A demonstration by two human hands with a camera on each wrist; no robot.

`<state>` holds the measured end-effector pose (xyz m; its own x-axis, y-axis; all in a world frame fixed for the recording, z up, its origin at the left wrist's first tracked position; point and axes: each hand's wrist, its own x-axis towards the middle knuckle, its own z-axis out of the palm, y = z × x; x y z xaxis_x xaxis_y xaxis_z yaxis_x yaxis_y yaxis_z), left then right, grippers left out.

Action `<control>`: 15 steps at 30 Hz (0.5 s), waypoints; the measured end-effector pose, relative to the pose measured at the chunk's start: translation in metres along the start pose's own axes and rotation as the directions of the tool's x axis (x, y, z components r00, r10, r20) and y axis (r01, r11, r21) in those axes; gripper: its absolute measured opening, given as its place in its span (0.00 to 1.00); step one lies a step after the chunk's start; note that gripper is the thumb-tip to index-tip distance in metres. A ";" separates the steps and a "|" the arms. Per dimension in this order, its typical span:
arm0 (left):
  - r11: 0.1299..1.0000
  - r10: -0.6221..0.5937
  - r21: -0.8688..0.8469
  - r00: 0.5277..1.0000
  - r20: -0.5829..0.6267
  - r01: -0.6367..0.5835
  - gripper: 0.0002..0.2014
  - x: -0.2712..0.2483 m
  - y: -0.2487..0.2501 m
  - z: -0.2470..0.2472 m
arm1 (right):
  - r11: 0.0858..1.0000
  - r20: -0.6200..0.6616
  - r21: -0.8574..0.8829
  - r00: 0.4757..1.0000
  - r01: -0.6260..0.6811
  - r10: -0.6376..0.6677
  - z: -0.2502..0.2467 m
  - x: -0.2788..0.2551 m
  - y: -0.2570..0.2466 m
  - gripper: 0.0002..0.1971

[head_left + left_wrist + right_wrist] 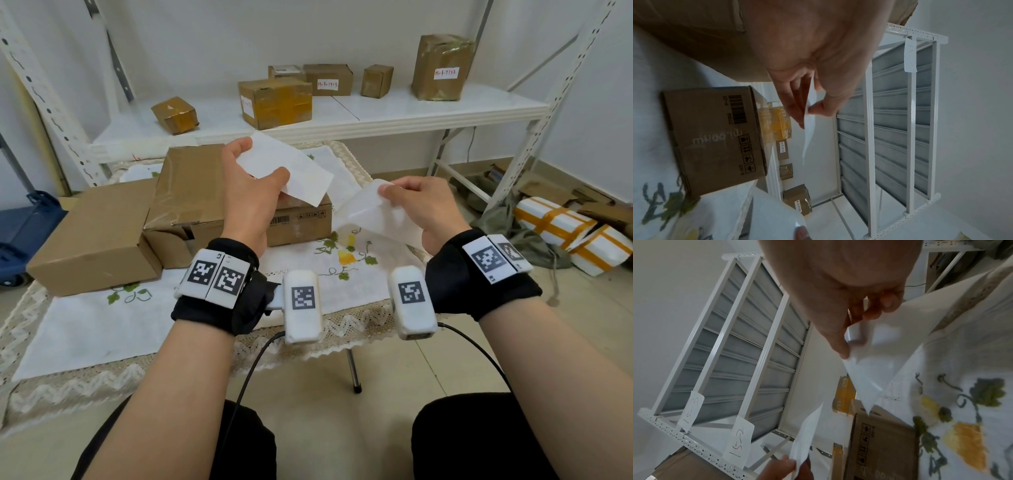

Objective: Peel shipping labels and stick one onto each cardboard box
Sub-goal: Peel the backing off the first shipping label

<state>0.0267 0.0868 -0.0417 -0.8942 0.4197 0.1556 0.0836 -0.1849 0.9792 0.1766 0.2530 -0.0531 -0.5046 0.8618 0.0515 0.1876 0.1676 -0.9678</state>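
My left hand pinches a blank white label by its near edge, held up above the large taped cardboard box. To its right, my right hand pinches the glossy backing sheet, which hangs apart from the label. The label's edge also shows low in the right wrist view. A flatter brown box lies left of the large one, and a printed carton sits behind my left hand.
The boxes rest on a low table with an embroidered white cloth. Behind it a white metal shelf carries several small cardboard boxes, some with handwritten labels. White parcels with orange tape lie on the floor at right.
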 end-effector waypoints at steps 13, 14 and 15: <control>0.968 -0.204 -0.031 0.857 0.474 0.248 0.21 -0.007 0.013 -0.007 | 0.984 -0.091 0.055 0.982 0.169 -0.164 0.001 -0.010 -0.015 0.11; 0.966 -0.211 -0.020 0.828 0.519 0.259 0.18 -0.008 0.012 -0.007 | 0.980 -0.076 0.071 0.980 0.188 -0.183 0.001 -0.010 -0.015 0.10; 0.961 -0.220 -0.019 0.803 0.554 0.277 0.19 -0.009 0.012 -0.006 | 0.976 -0.058 0.077 0.978 0.206 -0.202 0.002 -0.011 -0.016 0.10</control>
<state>0.0331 0.0756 -0.0325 -0.4932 0.8697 -0.0186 -0.1757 -0.0786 0.9813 0.1778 0.2398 -0.0382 -0.4827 0.8363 0.2600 0.0141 0.3042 -0.9525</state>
